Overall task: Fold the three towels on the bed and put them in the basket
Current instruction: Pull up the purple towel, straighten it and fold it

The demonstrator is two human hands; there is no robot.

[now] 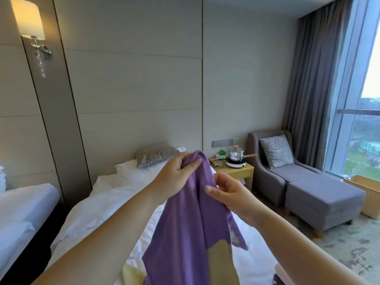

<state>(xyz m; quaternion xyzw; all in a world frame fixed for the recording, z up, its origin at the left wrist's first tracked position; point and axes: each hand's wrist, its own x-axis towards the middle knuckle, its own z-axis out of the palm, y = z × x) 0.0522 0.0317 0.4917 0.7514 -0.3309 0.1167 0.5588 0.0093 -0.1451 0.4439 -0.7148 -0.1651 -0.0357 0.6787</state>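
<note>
I hold a purple towel (185,227) up over the white bed (115,198). My left hand (174,177) grips its top edge, thumb pinching the cloth. My right hand (228,192) pinches the same edge a little lower and to the right. The towel hangs down between my forearms. A pale yellow towel (222,262) lies on the bed behind it, partly hidden. A pink cloth (281,270) shows at the bed's lower right corner. The wicker basket (368,194) stands on the floor at the far right, by the window.
A grey armchair (273,161) with footstool (320,200) stands between the bed and the basket. A wooden nightstand (236,173) holds a pot on a cooker. A patterned pillow (154,154) lies at the bed's head. A second bed (22,202) is at left.
</note>
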